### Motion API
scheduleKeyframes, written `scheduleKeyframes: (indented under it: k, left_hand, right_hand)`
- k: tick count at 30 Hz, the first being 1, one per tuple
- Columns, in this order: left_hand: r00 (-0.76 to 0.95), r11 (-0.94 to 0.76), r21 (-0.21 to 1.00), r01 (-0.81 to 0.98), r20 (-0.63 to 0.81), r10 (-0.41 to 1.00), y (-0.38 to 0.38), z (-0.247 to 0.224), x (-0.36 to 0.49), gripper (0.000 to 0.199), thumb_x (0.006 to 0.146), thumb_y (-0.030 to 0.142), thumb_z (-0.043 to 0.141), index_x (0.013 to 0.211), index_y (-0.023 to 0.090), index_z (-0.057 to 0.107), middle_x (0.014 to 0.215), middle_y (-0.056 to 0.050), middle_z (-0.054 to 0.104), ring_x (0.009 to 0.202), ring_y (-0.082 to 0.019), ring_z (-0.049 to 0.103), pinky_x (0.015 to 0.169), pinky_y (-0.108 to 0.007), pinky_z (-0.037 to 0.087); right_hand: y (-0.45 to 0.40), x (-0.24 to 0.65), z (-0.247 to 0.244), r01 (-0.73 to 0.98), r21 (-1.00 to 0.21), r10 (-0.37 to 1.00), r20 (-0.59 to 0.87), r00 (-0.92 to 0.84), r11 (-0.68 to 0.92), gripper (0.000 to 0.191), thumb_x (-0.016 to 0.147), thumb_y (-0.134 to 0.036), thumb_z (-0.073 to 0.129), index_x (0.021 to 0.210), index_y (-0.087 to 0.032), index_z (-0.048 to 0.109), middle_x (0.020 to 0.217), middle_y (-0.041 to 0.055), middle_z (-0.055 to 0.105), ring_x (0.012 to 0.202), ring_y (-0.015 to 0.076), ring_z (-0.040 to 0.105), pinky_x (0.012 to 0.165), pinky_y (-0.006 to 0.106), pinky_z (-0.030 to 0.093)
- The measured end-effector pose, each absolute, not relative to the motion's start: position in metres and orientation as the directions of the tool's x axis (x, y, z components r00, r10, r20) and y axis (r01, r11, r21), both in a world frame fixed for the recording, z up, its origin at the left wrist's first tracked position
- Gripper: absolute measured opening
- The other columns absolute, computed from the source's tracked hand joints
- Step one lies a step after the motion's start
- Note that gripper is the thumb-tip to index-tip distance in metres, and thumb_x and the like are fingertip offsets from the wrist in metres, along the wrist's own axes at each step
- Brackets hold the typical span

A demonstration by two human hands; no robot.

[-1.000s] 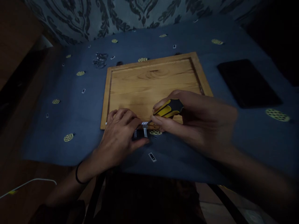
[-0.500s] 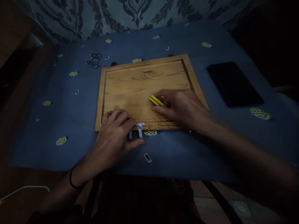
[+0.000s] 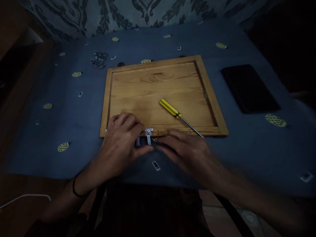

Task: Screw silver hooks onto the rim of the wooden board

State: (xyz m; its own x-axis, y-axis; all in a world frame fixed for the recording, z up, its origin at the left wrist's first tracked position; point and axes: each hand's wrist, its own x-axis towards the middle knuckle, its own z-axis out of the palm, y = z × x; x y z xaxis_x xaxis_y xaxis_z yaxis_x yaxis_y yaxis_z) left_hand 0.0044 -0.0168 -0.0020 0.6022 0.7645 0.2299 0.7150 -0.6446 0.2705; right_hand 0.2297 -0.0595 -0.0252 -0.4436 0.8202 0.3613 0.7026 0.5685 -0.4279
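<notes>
A wooden board (image 3: pixel 153 92) with a raised frame lies flat on the cloth, small holes dotted along its near edge. At that edge my left hand (image 3: pixel 120 140) curls over the frame, with thumb and fingers around a metal hinge (image 3: pixel 148 131). A cross-head screw shows in the hinge plate, and part of the metal is hidden under my fingers. Just right of the hinge, my right hand (image 3: pixel 187 151) pinches low at the cloth, where a small screw lay; the fingertips hide it. A screwdriver (image 3: pixel 170 108) with a yellow and black handle rests across the board, its shaft reaching over the near edge.
Several metal hinges (image 3: pixel 99 60) lie in a pile at the back left. A dark flat tablet-like slab (image 3: pixel 250 88) is on the right of the blue patterned tablecloth (image 3: pixel 81 125). A patterned fabric (image 3: pixel 148 13) rises behind the table.
My right hand has let go of the screwdriver, leaving it on the board, and has moved down to the cloth beside the hinge. My left hand stays at the hinge.
</notes>
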Motion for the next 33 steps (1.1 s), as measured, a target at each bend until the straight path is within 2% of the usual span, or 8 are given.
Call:
scheduleKeyframes:
  k: [4, 12, 14, 16, 21, 24, 27, 33]
  left_hand:
    - [0.607, -0.654, 0.263, 0.709, 0.243, 0.756, -0.017, -0.004, 0.004, 0.036, 0.081, 0.045, 0.093, 0.100, 0.020, 0.073, 0.110, -0.009, 0.073, 0.112, -0.032, 0.063, 0.096, -0.051, 0.050]
    - [0.616, -0.663, 0.271, 0.698, 0.244, 0.749, -0.016, -0.001, 0.004, 0.037, 0.079, 0.040, 0.095, 0.101, 0.018, 0.074, 0.111, -0.010, 0.073, 0.111, -0.033, 0.063, 0.094, -0.051, 0.050]
    - [0.613, -0.660, 0.273, 0.700, 0.244, 0.751, -0.016, -0.002, 0.004, 0.036, 0.080, 0.041, 0.093, 0.101, 0.019, 0.073, 0.111, -0.010, 0.073, 0.111, -0.033, 0.063, 0.094, -0.051, 0.050]
    - [0.616, -0.661, 0.275, 0.699, 0.238, 0.751, -0.017, -0.003, 0.003, 0.037, 0.082, 0.045, 0.092, 0.101, 0.019, 0.073, 0.112, -0.009, 0.073, 0.112, -0.033, 0.063, 0.094, -0.051, 0.050]
    - [0.629, -0.678, 0.278, 0.680, 0.254, 0.735, -0.016, -0.004, 0.002, 0.040, 0.083, 0.048, 0.090, 0.103, 0.018, 0.072, 0.112, -0.011, 0.073, 0.112, -0.033, 0.063, 0.094, -0.051, 0.049]
    - [0.636, -0.681, 0.282, 0.676, 0.245, 0.732, -0.017, -0.002, 0.002, 0.039, 0.083, 0.042, 0.092, 0.106, 0.017, 0.072, 0.112, -0.010, 0.073, 0.112, -0.034, 0.063, 0.094, -0.051, 0.049]
    - [0.638, -0.682, 0.283, 0.675, 0.241, 0.731, -0.017, 0.000, 0.003, 0.040, 0.082, 0.038, 0.092, 0.110, 0.017, 0.073, 0.112, -0.010, 0.073, 0.112, -0.034, 0.063, 0.094, -0.052, 0.050]
    - [0.635, -0.685, 0.279, 0.673, 0.258, 0.729, -0.018, 0.000, 0.004, 0.041, 0.079, 0.035, 0.095, 0.108, 0.015, 0.074, 0.110, -0.010, 0.073, 0.109, -0.035, 0.064, 0.092, -0.053, 0.050]
  right_hand:
    - [-0.061, 0.224, -0.035, 0.737, -0.401, 0.839, 0.288, -0.462, 0.544, 0.018, 0.101, -0.016, 0.058, 0.095, -0.020, 0.074, 0.088, 0.0054, 0.075, 0.071, 0.0167, 0.070, 0.064, 0.028, 0.053]
    - [-0.059, 0.226, -0.024, 0.759, -0.267, 0.804, 0.165, -0.571, 0.594, 0.027, 0.086, 0.004, 0.058, 0.086, -0.021, 0.065, 0.080, 0.0047, 0.072, 0.056, 0.0174, 0.062, 0.053, 0.033, 0.036]
    - [-0.055, 0.227, -0.020, 0.740, -0.333, 0.806, 0.133, -0.577, 0.584, 0.031, 0.083, 0.007, 0.057, 0.087, -0.022, 0.065, 0.081, 0.0040, 0.074, 0.059, 0.0175, 0.065, 0.054, 0.032, 0.038]
    - [-0.049, 0.229, -0.020, 0.684, -0.470, 0.811, 0.136, -0.569, 0.559, 0.031, 0.082, 0.006, 0.058, 0.090, -0.023, 0.066, 0.081, 0.0026, 0.075, 0.063, 0.0166, 0.068, 0.056, 0.029, 0.043]
    - [-0.032, 0.232, -0.022, 0.447, -0.780, 0.874, 0.254, -0.414, 0.438, 0.023, 0.090, -0.006, 0.061, 0.101, -0.021, 0.076, 0.084, 0.0015, 0.077, 0.067, 0.0136, 0.069, 0.063, 0.026, 0.053]
    - [-0.030, 0.232, -0.021, 0.328, -0.861, 0.902, 0.286, -0.323, 0.390, 0.016, 0.095, -0.013, 0.066, 0.096, -0.023, 0.079, 0.083, 0.0012, 0.077, 0.072, 0.0139, 0.072, 0.065, 0.026, 0.056]
    - [-0.030, 0.230, -0.020, 0.255, -0.916, 0.934, 0.242, -0.264, 0.309, 0.011, 0.097, -0.018, 0.069, 0.097, -0.023, 0.079, 0.076, -0.0014, 0.072, 0.062, 0.0114, 0.067, 0.058, 0.025, 0.053]
    - [-0.029, 0.225, -0.023, 0.210, -0.946, 0.946, 0.189, -0.263, 0.248, 0.011, 0.096, -0.016, 0.067, 0.093, -0.021, 0.076, 0.073, -0.0033, 0.069, 0.058, 0.0090, 0.064, 0.056, 0.023, 0.051]
